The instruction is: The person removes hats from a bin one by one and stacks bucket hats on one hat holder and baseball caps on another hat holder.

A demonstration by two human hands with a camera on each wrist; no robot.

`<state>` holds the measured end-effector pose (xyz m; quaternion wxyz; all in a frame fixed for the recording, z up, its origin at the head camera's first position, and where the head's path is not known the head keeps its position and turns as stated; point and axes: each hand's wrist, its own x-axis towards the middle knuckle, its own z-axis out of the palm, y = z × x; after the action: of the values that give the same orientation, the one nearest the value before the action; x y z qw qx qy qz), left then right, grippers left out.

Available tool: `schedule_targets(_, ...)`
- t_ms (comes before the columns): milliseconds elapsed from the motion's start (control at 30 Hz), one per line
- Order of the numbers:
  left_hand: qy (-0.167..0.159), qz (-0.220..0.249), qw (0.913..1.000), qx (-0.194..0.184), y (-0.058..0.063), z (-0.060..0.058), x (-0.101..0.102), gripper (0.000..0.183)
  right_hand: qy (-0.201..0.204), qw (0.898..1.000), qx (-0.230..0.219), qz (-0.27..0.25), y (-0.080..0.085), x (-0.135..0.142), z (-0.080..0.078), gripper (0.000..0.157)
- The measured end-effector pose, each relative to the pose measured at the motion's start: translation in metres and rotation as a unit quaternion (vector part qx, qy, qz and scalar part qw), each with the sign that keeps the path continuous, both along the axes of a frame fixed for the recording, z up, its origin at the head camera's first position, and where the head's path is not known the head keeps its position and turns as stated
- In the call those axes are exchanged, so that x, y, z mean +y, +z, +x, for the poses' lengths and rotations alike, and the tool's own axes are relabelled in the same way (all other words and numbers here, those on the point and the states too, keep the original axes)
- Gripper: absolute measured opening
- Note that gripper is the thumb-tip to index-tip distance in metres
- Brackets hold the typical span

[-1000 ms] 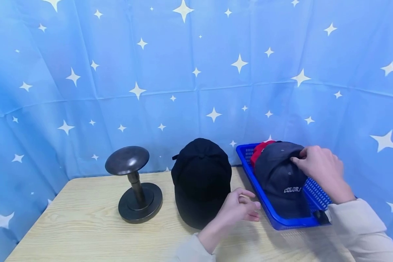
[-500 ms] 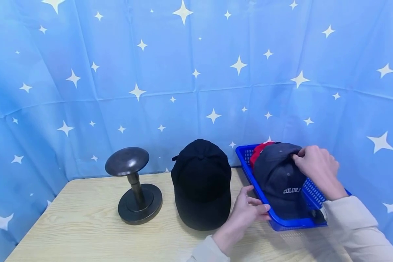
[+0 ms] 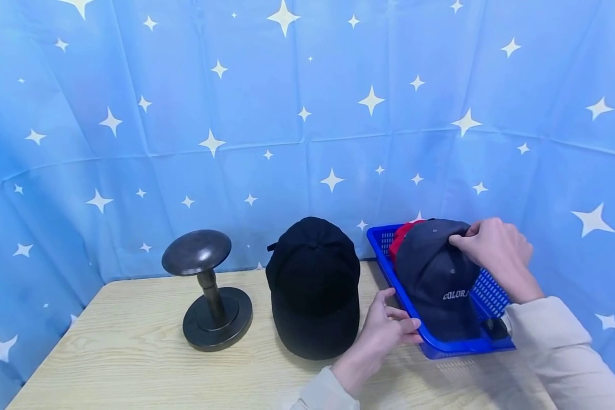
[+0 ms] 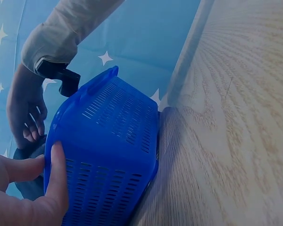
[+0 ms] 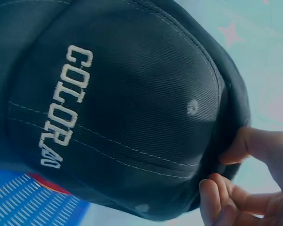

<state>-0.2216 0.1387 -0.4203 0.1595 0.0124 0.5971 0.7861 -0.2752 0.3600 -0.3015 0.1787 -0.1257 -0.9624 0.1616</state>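
Observation:
A dark navy cap (image 3: 435,267) with white lettering sits in the blue plastic basket (image 3: 435,348). My right hand (image 3: 499,250) pinches the cloth of its crown between thumb and fingers; in the right wrist view the fabric folds at the fingertips (image 5: 231,150). Behind it shows part of a red cap (image 3: 400,236), mostly hidden. My left hand (image 3: 381,330) holds the basket's near left side, thumb and finger on either side of the rim in the left wrist view. Left of that hand a black cap (image 3: 315,285) covers whatever it rests on, its brim toward me.
A dark hat stand (image 3: 212,302) with a domed top and round base stands on the left of the wooden table (image 3: 133,353), bearing no cap. A blue curtain (image 3: 266,114) with white stars hangs close behind the table.
My left hand has moved right and taken hold of the basket's rim. The right hand keeps its pinch on the navy cap, which is raised slightly.

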Motion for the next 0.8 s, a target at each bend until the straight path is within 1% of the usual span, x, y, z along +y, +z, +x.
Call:
schedule_targets(133,0.001,0.011,0.9999,0.0,0.0,0.0,0.0,0.072,-0.002,1.0,0.01,0.008,0.01,0.001,0.003,0.045)
schedule_targets(367,0.0,0.012,0.9999,-0.002,0.0,0.001,0.001,0.072,-0.003,0.999,0.03,0.012,0.035,0.004,0.016,0.053)
schedule_targets(600,-0.001,0.029,0.9996,0.005,-0.003,0.0,0.002,0.074,-0.013,0.998,0.052,0.017,0.06,0.002,0.025,0.052)
schedule_targets(733,0.0,0.038,0.9992,0.011,-0.004,-0.001,0.001,0.071,-0.018,0.998,0.058,0.022,0.071,-0.004,0.033,0.052)
schedule_targets(800,0.004,0.037,0.9992,0.017,-0.004,-0.001,0.0,0.066,-0.016,0.998,0.06,0.023,0.076,-0.007,0.038,0.052)
